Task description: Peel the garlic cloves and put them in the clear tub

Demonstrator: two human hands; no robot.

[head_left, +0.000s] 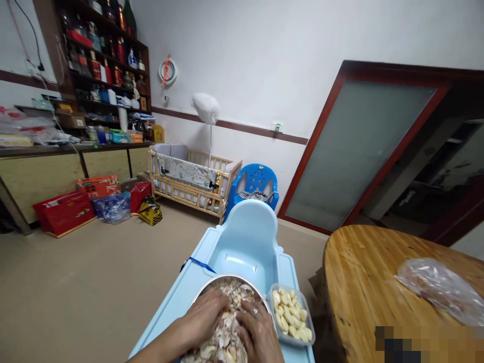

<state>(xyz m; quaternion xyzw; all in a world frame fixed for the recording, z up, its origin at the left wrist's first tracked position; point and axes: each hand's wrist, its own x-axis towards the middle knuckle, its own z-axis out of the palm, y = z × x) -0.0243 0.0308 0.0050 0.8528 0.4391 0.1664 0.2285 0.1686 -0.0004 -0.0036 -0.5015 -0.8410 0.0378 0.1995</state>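
Left hand (204,317) and right hand (257,335), fingers loosely together, pressing into garlic skins (223,343) in one steel bowl (227,280); one plastic tub (308,322) of peeled garlic cloves (289,312) just beside.

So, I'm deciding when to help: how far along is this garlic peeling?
Done: a plastic tub beside the steel bowl holds peeled garlic cloves. In hand: the left hand and right hand are in the bowl among papery skins. Left: the bowl is heaped, though how many unpeeled cloves remain is hard to tell.
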